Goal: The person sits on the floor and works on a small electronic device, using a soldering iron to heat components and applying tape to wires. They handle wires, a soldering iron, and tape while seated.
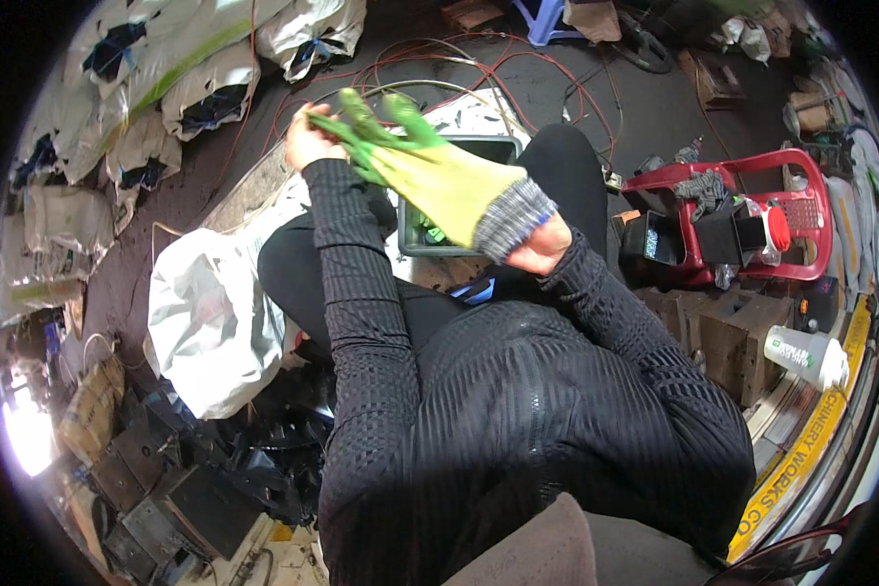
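Note:
A yellow work glove (439,181) with green fingers and a grey knitted cuff covers most of my right hand (540,244). The bare heel of that hand and the wrist show past the cuff. Inside the glove the hand points to the left, and the glove's fingers are spread and somewhat blurred. My left hand (314,142) is bare and closed on the fingertip end of the glove. Below the glove, between my knees, stands a dark grey-green bin (410,248). Small bright green pieces (434,234) lie in it, partly hidden by the glove.
A white sack (215,322) stands by my left knee. On my right are a red plastic chair (806,220) with black boxes on it and a whitish bottle (801,354). Red hoses (557,68) cross the floor ahead; filled white bags (205,93) line the far left.

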Demonstrator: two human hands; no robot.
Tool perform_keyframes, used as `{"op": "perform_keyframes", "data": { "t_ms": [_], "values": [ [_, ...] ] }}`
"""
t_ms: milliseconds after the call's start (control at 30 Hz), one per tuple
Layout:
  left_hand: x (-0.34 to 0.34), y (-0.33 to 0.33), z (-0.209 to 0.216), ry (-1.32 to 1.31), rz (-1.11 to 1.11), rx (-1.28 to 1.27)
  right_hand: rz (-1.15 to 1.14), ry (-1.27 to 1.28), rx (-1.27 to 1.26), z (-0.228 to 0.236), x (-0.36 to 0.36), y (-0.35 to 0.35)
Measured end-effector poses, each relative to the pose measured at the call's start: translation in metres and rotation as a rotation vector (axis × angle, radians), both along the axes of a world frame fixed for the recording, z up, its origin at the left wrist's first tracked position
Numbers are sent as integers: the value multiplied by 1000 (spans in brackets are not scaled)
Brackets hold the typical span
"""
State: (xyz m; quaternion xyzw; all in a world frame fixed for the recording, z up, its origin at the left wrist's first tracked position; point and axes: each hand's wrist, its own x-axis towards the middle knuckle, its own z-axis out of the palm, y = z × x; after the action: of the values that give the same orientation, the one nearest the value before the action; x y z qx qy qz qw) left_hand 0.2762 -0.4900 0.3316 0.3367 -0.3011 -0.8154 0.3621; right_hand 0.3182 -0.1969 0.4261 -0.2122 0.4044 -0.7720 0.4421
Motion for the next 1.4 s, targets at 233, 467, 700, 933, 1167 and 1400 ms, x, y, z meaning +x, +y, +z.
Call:
{"op": "perform_keyframes", "data": {
  "t_ms": [233, 467, 700, 933, 1167, 1400],
  "values": [
    [-6, -69, 1, 21, 25, -125, 126, -624, -323, -54, -13, 55],
    [45, -24, 100, -204, 92, -824, -279, -643, -380, -19, -52, 56],
    [66, 206, 48, -178, -426, -1581, -455, -448, -193, -72, -44, 12],
    [72, 219, 48, -70, -628, -1587, 50, -318, -274, -99, -83, -13],
    [52, 204, 18, -93, -567, -827, -269, -135, -32, -111, -74, -18],
    [64, 206, 14, -133, -663, -1055, -152, -391, -189, -95, -70, -30]
  ]
}}
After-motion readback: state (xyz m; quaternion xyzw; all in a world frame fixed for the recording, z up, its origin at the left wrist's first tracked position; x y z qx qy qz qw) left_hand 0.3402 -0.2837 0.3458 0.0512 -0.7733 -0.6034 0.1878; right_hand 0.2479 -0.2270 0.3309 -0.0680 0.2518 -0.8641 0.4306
